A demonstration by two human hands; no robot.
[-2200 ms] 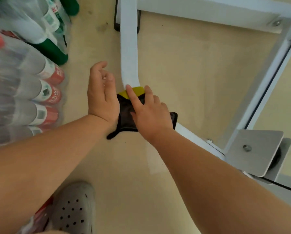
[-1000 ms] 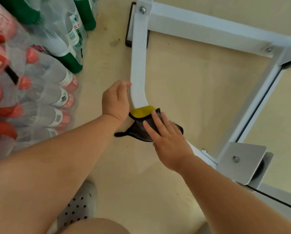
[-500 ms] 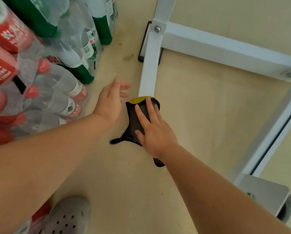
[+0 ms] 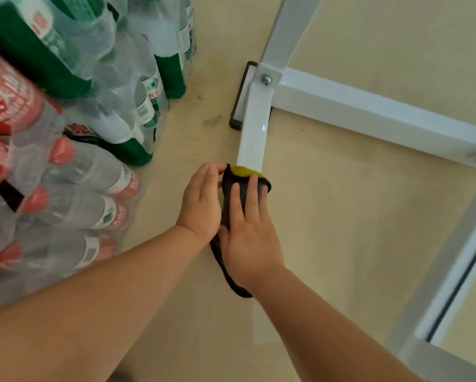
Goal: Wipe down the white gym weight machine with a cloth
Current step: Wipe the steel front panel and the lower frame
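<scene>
The left hand point(image 4: 201, 202), which hung spread and clear of the bar half a second ago, has closed in against the left edge of the cloth point(image 4: 226, 194). The cloth itself has crept a little nearer the bolted end.

The cloth is dark with a yellow edge, draped over the sloping white bar point(image 4: 254, 133) of the weight machine, low over the floor point(image 4: 341, 230). It looks soft, light and limp, so it should fold round the square tube readily. It will likely bunch or slip unless it is pressed flat from above and held at its sides. The right hand point(image 4: 249, 244) does just that, lying on top with straight fingers pressing the cloth to the bar. The left fingers bend toward the cloth's edge, but I cannot tell whether they pinch it or only touch it.

The painted steel looks stiff, glossy and slick. Ahead lie a bolt point(image 4: 265, 79) and a black rubber foot point(image 4: 238, 106), where the cross bar point(image 4: 369, 114) joins.

To the left stand shrink-wrapped packs of bottles, some green-labelled point(image 4: 137, 86) and some red-labelled point(image 4: 74, 194). They seem sealed and full of clear water.
</scene>
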